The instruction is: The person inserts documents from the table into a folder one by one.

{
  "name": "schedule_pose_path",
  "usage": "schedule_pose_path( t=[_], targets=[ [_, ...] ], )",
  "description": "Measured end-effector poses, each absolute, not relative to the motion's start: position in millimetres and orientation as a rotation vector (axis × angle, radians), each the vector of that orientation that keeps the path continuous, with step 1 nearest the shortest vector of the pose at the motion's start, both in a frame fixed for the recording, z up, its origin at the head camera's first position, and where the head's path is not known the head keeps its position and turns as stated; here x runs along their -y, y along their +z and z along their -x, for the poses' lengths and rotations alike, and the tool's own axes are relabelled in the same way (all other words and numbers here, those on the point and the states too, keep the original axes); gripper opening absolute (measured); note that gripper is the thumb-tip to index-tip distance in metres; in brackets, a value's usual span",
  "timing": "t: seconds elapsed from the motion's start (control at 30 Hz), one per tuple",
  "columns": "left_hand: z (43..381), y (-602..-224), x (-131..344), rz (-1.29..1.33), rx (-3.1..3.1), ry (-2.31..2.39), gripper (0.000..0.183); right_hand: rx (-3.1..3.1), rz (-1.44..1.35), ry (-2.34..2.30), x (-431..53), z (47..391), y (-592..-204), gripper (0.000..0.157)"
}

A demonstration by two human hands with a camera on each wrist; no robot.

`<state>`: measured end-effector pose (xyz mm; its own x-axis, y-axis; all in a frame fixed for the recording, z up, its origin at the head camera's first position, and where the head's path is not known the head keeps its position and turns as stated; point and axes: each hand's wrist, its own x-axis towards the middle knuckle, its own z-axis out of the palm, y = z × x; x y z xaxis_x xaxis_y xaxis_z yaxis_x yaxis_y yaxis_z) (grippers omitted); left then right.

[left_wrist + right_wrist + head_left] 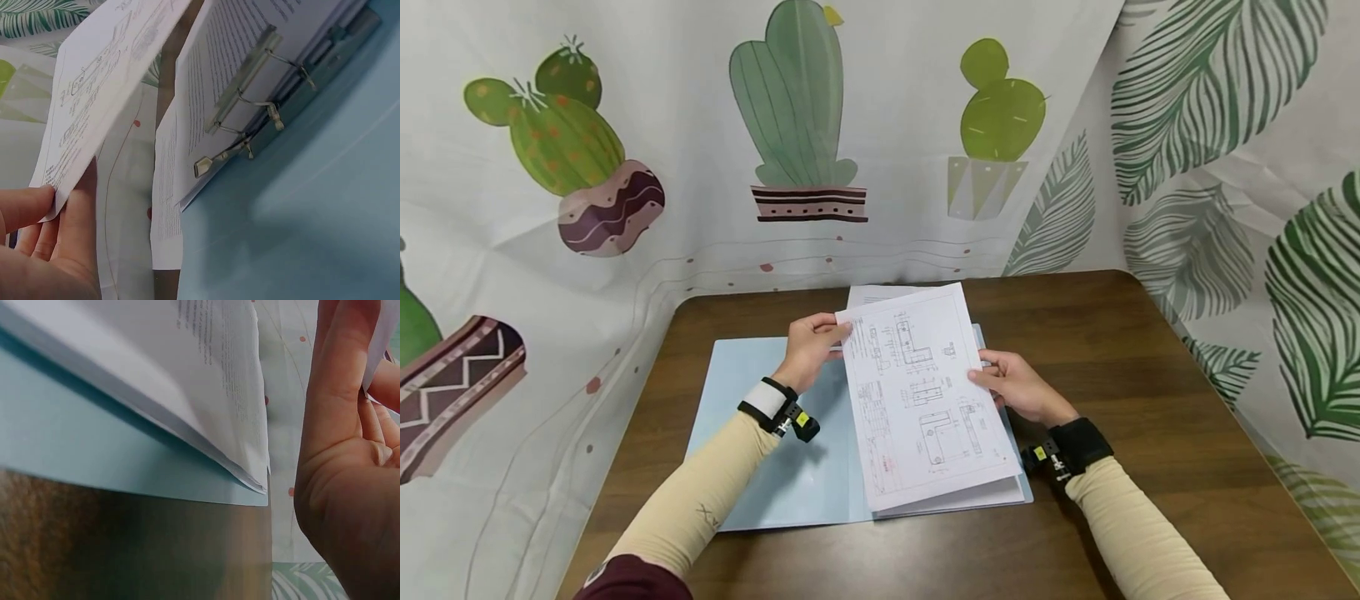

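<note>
A white sheet with printed technical drawings [902, 400] is held up above an open light-blue folder [808, 467]. My left hand [808, 350] pinches the sheet near its upper left corner, thumb on the printed face and fingers behind. The right hand [1018, 385] grips the right edge between thumb and fingers. Under the sheet, a stack of text pages [187, 394] lies on the folder's right side. In the left wrist view, a metal ring clip [240, 81] stands along the folder's spine, its prongs showing. The raised sheet hides most of the stack in the head view.
Another printed page [874, 294] sticks out past the folder's far edge. The folder lies on a dark wooden table [1097, 333]. Behind the table hangs a white cloth [902, 108] with cactus and leaf prints.
</note>
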<state>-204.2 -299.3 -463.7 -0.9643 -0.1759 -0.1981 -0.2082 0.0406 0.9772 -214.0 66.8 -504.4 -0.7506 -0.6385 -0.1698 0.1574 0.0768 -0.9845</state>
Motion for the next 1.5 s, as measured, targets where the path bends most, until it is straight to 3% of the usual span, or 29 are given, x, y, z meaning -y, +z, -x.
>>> schedule_pose_path(
  t=[0.17,0.5,1.0,1.5],
  targets=[
    [196,-463,299,0.267,-2.462,2.016,0.023,-1.765,0.482,-1.722,-69,213,-502,0.044],
    [176,-458,308,-0.079,-3.031,1.409,0.046,-1.789,0.396,-1.735,-83,213,-504,0.046],
    [139,-477,310,-0.292,-2.983,0.644,0.112,-1.837,0.279,-1.676,-96,210,-512,0.047],
    [117,-496,308,-0.315,-2.955,0.449,0.119,-1.849,0.234,-1.633,-94,207,-512,0.045]
  ],
)
